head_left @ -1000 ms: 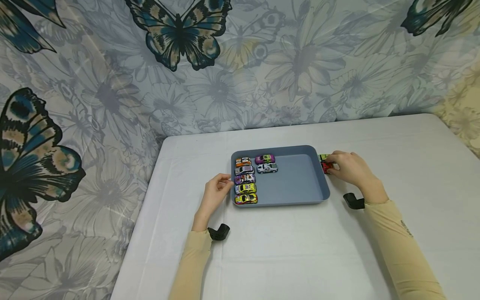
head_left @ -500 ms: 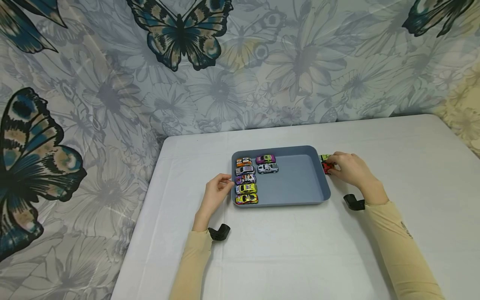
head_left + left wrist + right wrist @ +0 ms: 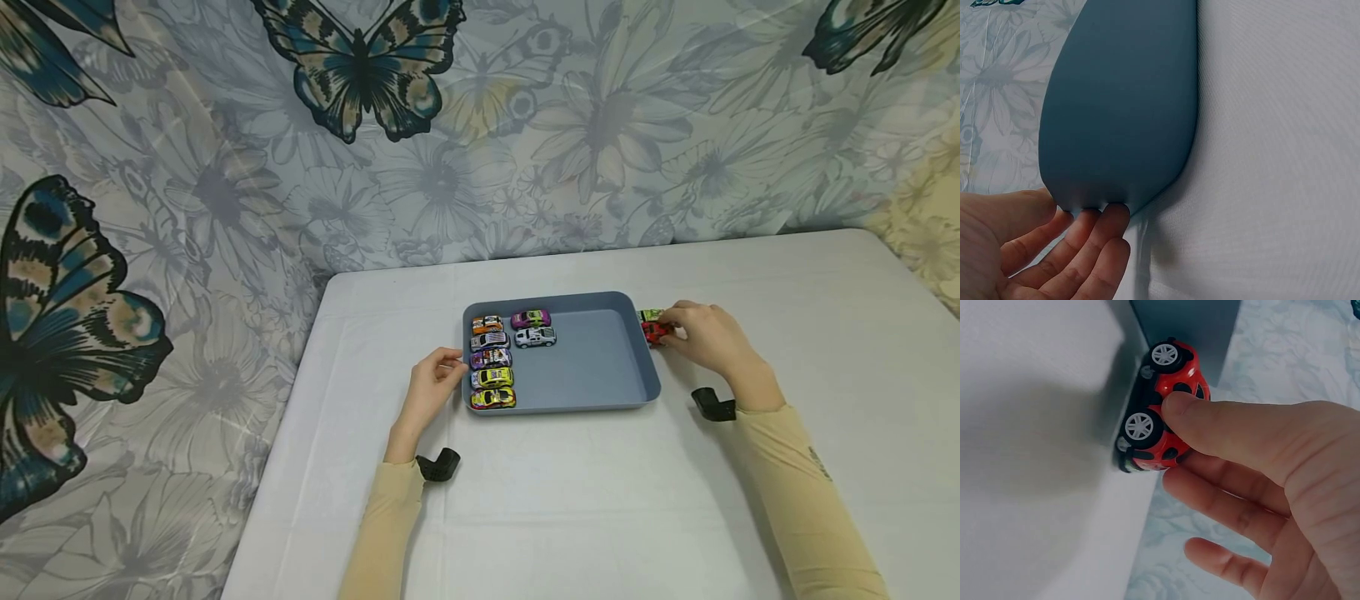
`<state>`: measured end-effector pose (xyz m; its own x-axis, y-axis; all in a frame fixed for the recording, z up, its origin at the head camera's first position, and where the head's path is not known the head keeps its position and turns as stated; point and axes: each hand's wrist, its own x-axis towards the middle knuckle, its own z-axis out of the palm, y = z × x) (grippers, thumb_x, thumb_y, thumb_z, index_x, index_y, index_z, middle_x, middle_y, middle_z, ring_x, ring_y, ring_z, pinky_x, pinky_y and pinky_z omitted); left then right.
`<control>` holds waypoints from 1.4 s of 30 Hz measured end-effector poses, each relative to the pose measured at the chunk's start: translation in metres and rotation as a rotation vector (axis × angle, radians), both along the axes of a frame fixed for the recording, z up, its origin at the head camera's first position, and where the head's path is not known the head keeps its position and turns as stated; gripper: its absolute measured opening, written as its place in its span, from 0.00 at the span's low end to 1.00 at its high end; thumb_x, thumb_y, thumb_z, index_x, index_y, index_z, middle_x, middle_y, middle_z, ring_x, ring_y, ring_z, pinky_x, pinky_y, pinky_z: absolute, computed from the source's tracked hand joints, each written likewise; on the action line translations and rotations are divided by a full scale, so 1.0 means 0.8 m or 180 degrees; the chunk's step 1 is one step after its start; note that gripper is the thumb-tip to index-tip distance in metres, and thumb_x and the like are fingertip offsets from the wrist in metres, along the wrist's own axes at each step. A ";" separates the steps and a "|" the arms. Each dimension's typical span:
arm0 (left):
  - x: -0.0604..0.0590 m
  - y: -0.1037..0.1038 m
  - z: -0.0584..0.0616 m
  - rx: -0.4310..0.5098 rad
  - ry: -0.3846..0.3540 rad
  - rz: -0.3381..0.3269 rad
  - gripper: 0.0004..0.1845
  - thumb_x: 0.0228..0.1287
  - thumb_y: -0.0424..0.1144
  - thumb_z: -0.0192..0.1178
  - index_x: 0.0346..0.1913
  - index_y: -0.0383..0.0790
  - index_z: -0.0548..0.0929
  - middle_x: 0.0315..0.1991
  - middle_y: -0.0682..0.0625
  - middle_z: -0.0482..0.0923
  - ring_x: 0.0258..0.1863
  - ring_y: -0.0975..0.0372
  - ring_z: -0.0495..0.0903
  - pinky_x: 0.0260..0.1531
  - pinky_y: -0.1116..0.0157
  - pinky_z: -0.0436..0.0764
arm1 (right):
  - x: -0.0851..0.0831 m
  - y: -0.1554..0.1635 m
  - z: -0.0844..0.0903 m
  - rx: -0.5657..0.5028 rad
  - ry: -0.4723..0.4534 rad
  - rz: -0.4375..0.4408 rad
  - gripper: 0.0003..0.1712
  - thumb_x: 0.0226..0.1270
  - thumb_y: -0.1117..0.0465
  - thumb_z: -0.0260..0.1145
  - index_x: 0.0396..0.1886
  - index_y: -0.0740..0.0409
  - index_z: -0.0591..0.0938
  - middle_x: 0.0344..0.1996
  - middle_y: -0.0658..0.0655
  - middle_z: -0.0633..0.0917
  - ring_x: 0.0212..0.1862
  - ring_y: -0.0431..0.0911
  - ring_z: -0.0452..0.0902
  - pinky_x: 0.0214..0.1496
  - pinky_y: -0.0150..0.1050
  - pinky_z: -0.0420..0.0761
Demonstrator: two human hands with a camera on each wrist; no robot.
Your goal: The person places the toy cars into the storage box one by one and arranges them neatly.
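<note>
White-clothed counter [image 3: 600, 500] against butterfly-print curtain [image 3: 225, 167]. Blue tray [image 3: 592, 367] at centre; left hand [image 3: 431, 392] loosely touching its left edge, right hand [image 3: 708, 337] pinching red car [image 3: 654, 332].

The tray [image 3: 592, 367] is plain slate blue. Inside the tray, the column of toy cars along its left wall runs orange [image 3: 487, 323], silver-white with stripes [image 3: 489, 341], purple with white panels [image 3: 490, 358], yellow-green [image 3: 491, 377] and yellow with red and black markings [image 3: 492, 398]. Beside that column sit a magenta car with green trim [image 3: 531, 318] and a white car [image 3: 536, 337]. Outside the tray's right wall, the red car [image 3: 1163, 406] has black trim and silver wheel hubs; the car behind it [image 3: 648, 315] is lime green. The bench [image 3: 570, 500] is white. The backdrop [image 3: 225, 167] is pale grey-blue with flowers and teal, black and tan butterflies. Both sleeves [image 3: 802, 500] are beige.
</note>
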<state>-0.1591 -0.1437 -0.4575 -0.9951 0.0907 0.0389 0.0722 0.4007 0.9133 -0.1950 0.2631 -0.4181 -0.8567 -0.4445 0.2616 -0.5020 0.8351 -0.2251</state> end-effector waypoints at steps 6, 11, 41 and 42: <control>0.000 0.000 0.001 -0.0008 0.0001 0.0010 0.13 0.62 0.34 0.60 0.49 0.31 0.78 0.37 0.44 0.79 0.33 0.58 0.79 0.29 0.68 0.77 | 0.002 0.003 0.011 -0.0028 0.0122 -0.0020 0.12 0.46 0.69 0.72 0.33 0.68 0.83 0.30 0.62 0.82 0.27 0.55 0.78 0.30 0.53 0.75; 0.000 0.001 0.001 -0.0020 -0.0010 0.0008 0.14 0.63 0.34 0.60 0.49 0.31 0.78 0.38 0.44 0.79 0.33 0.58 0.79 0.29 0.67 0.77 | 0.002 0.005 0.022 -0.0043 0.0203 -0.0040 0.12 0.45 0.69 0.73 0.32 0.67 0.83 0.30 0.61 0.82 0.23 0.52 0.76 0.26 0.50 0.73; 0.004 0.003 0.009 -0.0034 0.0009 0.0001 0.13 0.63 0.33 0.59 0.49 0.30 0.78 0.37 0.42 0.79 0.33 0.58 0.79 0.29 0.67 0.77 | -0.001 -0.065 0.056 0.0011 0.0020 0.0075 0.13 0.48 0.67 0.73 0.35 0.66 0.83 0.31 0.60 0.82 0.27 0.51 0.74 0.33 0.49 0.72; 0.004 0.003 0.009 -0.0036 0.0015 0.0002 0.13 0.63 0.33 0.59 0.49 0.30 0.78 0.37 0.42 0.79 0.33 0.57 0.79 0.29 0.67 0.77 | -0.002 -0.068 0.055 0.0012 -0.0001 0.0081 0.13 0.48 0.67 0.73 0.35 0.66 0.84 0.31 0.60 0.82 0.28 0.51 0.74 0.35 0.50 0.72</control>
